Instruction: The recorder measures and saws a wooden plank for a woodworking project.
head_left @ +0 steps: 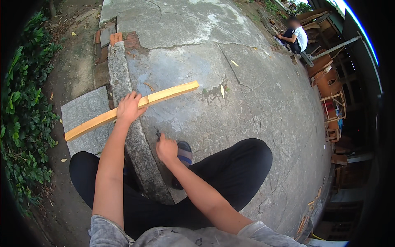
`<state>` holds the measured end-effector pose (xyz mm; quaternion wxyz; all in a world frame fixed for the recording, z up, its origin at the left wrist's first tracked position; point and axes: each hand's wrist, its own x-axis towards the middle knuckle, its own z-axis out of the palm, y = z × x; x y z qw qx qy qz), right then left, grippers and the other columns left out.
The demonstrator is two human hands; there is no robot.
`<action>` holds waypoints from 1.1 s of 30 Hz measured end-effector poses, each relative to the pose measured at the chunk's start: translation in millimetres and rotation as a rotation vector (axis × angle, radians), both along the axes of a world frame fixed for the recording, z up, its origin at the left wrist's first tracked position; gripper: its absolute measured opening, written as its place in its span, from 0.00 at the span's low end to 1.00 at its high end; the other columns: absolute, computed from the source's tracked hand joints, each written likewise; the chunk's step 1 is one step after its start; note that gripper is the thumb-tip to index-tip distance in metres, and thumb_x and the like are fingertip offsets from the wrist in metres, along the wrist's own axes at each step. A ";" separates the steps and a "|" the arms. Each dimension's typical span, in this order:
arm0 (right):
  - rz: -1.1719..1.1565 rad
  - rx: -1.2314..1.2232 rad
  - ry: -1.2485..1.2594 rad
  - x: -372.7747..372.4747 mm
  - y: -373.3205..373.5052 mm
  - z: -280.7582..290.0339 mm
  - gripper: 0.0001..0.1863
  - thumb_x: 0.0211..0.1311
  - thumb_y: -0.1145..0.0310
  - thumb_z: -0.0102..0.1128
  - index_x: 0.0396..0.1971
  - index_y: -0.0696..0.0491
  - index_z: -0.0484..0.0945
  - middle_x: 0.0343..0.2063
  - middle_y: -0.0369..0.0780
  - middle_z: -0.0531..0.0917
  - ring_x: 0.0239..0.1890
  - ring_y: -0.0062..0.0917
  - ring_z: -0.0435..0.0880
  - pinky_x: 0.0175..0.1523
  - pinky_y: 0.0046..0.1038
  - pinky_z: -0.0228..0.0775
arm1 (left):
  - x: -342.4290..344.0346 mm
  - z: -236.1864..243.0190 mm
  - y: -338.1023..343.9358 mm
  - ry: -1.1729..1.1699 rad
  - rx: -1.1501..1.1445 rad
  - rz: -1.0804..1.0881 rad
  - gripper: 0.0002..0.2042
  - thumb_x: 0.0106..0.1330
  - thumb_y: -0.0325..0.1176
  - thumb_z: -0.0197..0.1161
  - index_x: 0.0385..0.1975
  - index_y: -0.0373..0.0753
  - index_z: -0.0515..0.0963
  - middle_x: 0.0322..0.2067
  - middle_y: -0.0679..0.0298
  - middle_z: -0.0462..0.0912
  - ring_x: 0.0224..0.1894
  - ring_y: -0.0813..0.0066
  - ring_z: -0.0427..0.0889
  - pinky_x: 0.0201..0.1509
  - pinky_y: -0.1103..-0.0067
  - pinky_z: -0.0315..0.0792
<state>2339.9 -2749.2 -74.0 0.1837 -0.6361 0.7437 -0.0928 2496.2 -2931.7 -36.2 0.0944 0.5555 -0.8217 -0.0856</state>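
Observation:
A long pale wooden strip [173, 91] lies across the raised concrete curb. There is a step or line across it just right of my left hand [129, 108]. That hand is closed over the strip near its middle, fingers wrapped to the far side. Its left end reaches over a grey stone slab [84, 110], its right end over the concrete floor. Below and to the right, my right hand [166, 149] is closed around a small dark tool [157, 132]. Only the tool's thin tip shows, pointing towards the strip; the rest is hidden in my fist.
The curb [142, 154] runs between my knees. My sandalled foot [184, 153] rests on the cracked concrete floor [247, 103]. Green bushes [24, 111] line the left. At the far right, a person [298, 39] sits near wooden furniture pieces [329, 84].

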 end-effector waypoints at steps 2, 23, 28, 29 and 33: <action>0.007 0.043 0.012 0.5 2.4 -2.3 0.18 0.67 0.64 0.54 0.50 0.62 0.74 0.31 0.55 0.87 0.37 0.52 0.87 0.55 0.54 0.72 | 2.0 -5.0 2.8 0.029 -0.006 -0.004 0.25 0.59 0.50 0.72 0.52 0.43 0.77 0.51 0.62 0.76 0.58 0.61 0.77 0.61 0.63 0.73; -0.520 0.103 -0.921 21.8 -9.5 11.3 0.49 0.75 0.31 0.33 0.70 0.66 0.62 0.63 0.61 0.74 0.67 0.49 0.72 0.73 0.40 0.56 | 7.1 7.3 -17.9 0.197 0.322 -0.004 0.28 0.60 0.56 0.62 0.53 0.43 0.75 0.59 0.58 0.78 0.63 0.56 0.76 0.63 0.62 0.71; -0.859 0.141 -1.145 29.2 -5.0 -9.8 0.39 0.77 0.36 0.35 0.58 0.60 0.74 0.49 0.44 0.80 0.51 0.32 0.77 0.61 0.34 0.65 | 17.7 7.0 -13.2 0.360 0.456 0.145 0.24 0.68 0.55 0.42 0.51 0.46 0.75 0.59 0.62 0.79 0.63 0.61 0.76 0.66 0.66 0.67; -0.960 0.075 -1.157 35.6 -3.8 -4.6 0.31 0.76 0.42 0.41 0.45 0.57 0.80 0.37 0.40 0.79 0.39 0.28 0.75 0.53 0.32 0.68 | 18.4 5.7 -13.6 0.413 0.467 0.167 0.23 0.68 0.54 0.43 0.51 0.47 0.76 0.59 0.63 0.79 0.63 0.62 0.76 0.65 0.66 0.67; -0.818 0.066 -1.048 36.0 7.9 -2.8 0.27 0.75 0.49 0.45 0.37 0.59 0.82 0.29 0.40 0.79 0.32 0.29 0.75 0.47 0.33 0.69 | 20.9 -15.8 -34.2 0.528 0.548 0.222 0.25 0.69 0.54 0.43 0.52 0.47 0.80 0.60 0.63 0.80 0.59 0.63 0.79 0.63 0.68 0.69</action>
